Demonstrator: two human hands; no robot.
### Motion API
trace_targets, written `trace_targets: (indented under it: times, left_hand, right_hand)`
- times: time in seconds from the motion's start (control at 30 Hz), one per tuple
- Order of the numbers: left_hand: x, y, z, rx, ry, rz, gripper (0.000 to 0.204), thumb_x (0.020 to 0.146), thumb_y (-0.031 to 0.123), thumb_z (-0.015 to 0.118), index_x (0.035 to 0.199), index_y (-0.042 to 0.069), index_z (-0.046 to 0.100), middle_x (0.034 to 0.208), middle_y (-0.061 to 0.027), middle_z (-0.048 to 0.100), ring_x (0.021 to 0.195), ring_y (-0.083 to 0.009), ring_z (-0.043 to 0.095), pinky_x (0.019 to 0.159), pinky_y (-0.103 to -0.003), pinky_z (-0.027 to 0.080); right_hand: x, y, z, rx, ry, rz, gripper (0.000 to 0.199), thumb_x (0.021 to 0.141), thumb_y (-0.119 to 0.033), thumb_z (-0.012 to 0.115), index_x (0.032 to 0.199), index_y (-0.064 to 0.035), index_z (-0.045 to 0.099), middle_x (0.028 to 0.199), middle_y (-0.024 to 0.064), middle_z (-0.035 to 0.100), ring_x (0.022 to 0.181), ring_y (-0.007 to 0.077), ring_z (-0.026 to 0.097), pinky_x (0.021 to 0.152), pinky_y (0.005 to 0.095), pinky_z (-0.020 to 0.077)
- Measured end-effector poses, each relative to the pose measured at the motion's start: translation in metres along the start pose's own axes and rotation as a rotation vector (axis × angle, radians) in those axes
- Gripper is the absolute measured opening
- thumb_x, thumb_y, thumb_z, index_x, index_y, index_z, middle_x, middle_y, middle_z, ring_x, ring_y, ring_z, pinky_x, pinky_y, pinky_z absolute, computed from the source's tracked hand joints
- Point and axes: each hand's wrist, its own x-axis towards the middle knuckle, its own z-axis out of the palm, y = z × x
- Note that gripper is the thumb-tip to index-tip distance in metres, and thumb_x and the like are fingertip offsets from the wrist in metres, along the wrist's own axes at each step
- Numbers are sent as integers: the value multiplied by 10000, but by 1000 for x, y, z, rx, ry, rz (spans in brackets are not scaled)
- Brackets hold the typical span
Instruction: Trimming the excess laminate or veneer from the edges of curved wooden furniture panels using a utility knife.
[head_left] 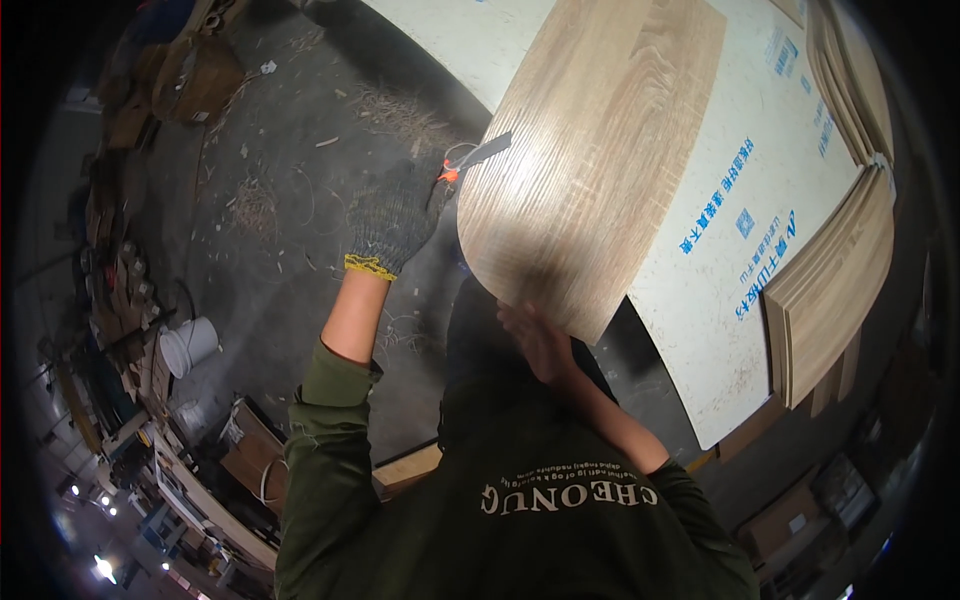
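One gloved left hand [390, 212]: closed around the orange part of a tool, out beyond the left edge of the wood-grain panel; the knit glove was dark grey with a yellow cuff.
Bare right hand [542, 345]: at the panel's near edge, fingertips up against the rim. Whether it grasped the board or only steadied it, I could not tell.
Tool [490, 149]: a flat grey blade with an orange part at the hand end. The blade reached over the panel's rounded left edge – contact with the face could not be made out.
Wood-grain panel [600, 150]: long, brown, with one rounded side. It lay over the left edge of the white surface [680, 330], its near end jutting past that edge toward the person.
Surface markings: blue printing and a small square code, between the panel and the right edge.
Stacked panels [830, 290]: matching wood-grain boards along the surface's right edge, close to its near corner; a further stack [850, 75] stood toward the far right corner.
Floor [300, 150]: dark grey, strewn with curled shavings [395, 115], off the surface's left edge.
White bucket [188, 346]: on the floor, well apart from the surface – beside a jumble of offcuts [115, 300].
Sleeves [325, 440]: dark green, both pulled back from the wrists.
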Motion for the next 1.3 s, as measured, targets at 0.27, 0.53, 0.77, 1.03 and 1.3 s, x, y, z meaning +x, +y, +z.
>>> trace_targets:
  times: [0.27,0.53,0.77,1.03,1.3]
  left_hand:
    - [41,1,6,-32,26,19,367,893,381,573,1158,137,645,1046,-144,662,922,-337,632,804,-446,500]
    - [91,5,5,-105,27,45,372,888,389,571,1148,133,644,987,-155,669,907,-347,636,785,-454,498]
    - [-1,39,18,-199,162,30,298,858,266,650,1097,88,661,882,-162,654,854,-356,622,760,-450,487]
    - [-76,85,7,-158,-56,-245,335,873,318,635,1118,89,647,936,-160,641,836,-356,623,718,-454,493]
    - [-63,81,11,-134,-7,-213,356,883,340,615,1163,119,624,935,-170,650,825,-360,627,719,-460,497]
  right_hand:
    - [2,1,0,-37,32,0,333,969,-263,535,1180,-6,561,1136,131,647,1017,203,610,884,321,458]
    - [1,3,-10,31,-48,-33,321,968,-238,544,1183,1,549,1148,139,637,1009,217,620,887,330,474]
    - [-68,-49,-60,-599,130,21,397,916,-223,613,1249,-20,539,1167,127,610,1043,222,598,880,333,489]
    - [-110,-33,-126,-450,338,235,486,867,-171,676,1302,-18,521,1214,94,593,1106,207,564,930,314,461]
    - [-110,-25,-140,-443,296,211,532,853,-202,699,1309,7,522,1288,131,570,1189,231,533,1006,331,419]
